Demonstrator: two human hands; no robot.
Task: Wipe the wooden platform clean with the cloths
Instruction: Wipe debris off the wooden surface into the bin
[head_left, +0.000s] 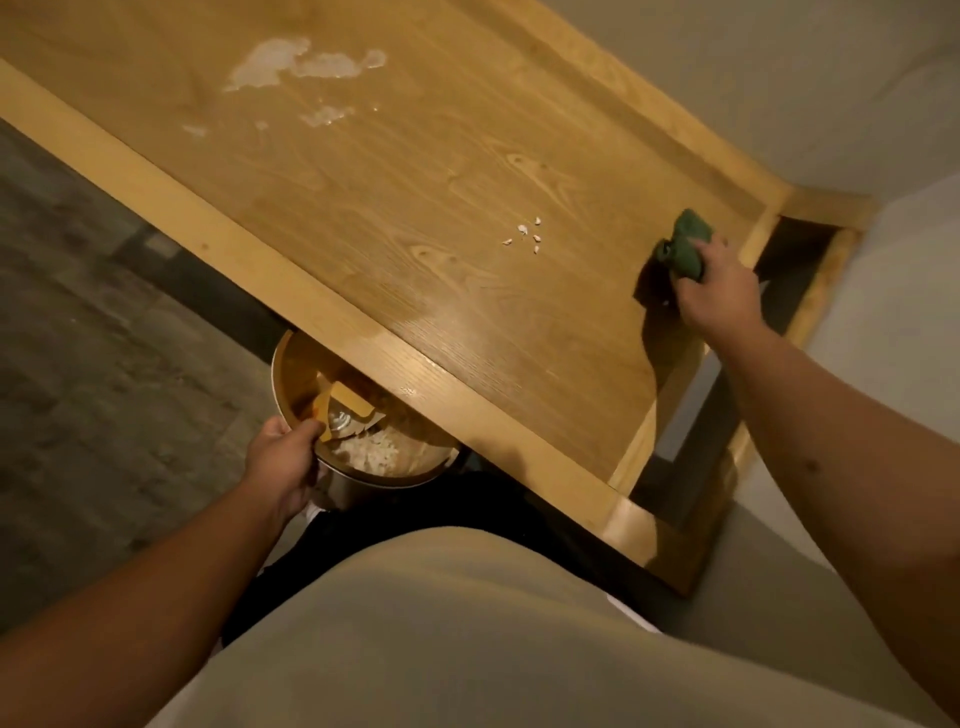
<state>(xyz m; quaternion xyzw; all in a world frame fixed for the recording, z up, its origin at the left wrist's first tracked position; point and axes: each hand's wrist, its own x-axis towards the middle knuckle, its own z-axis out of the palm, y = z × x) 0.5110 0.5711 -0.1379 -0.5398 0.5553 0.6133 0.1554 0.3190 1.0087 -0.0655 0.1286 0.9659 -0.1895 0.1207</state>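
Right hand (719, 291) grips cloth (685, 247), crumbs (527, 235) at its 9 o'clock; left hand (283, 462) holds bowl (291, 374).

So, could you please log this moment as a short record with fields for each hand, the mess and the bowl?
right hand: grips green cloth on wooden platform
left hand: holds metal bowl by its rim, below platform's near edge
crumbs: small cluster, left of cloth
white smears: far part of platform
bowl contents: whitish scraps
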